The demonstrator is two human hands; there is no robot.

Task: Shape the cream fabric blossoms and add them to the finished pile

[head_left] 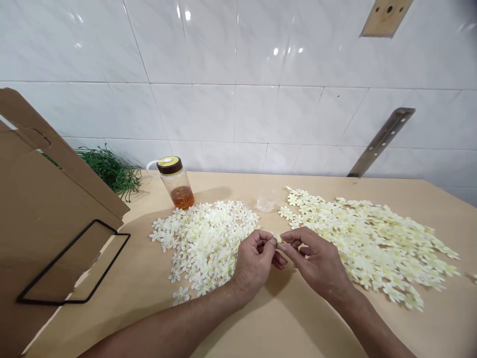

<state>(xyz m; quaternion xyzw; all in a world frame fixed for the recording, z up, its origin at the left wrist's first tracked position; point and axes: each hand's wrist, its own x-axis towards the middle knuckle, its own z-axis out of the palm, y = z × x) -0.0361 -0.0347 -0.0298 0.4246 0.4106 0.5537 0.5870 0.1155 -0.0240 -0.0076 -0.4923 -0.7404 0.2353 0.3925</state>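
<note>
My left hand [255, 261] and my right hand [316, 261] meet over the middle of the wooden table [283, 328], fingers pinched together on one small pale flower [278, 239] held between their tips. A pile of white artificial flowers [203, 238] lies just left of my left hand. A wider spread of cream flowers [376, 238] lies to the right of my right hand.
A plastic bottle with a brown lid and amber liquid [176, 182] stands behind the left pile. A small clear cup [267, 201] sits between the piles. A cardboard box with a black frame [48, 219] fills the left side, with green artificial grass [110, 169] behind it. A tiled wall backs the table.
</note>
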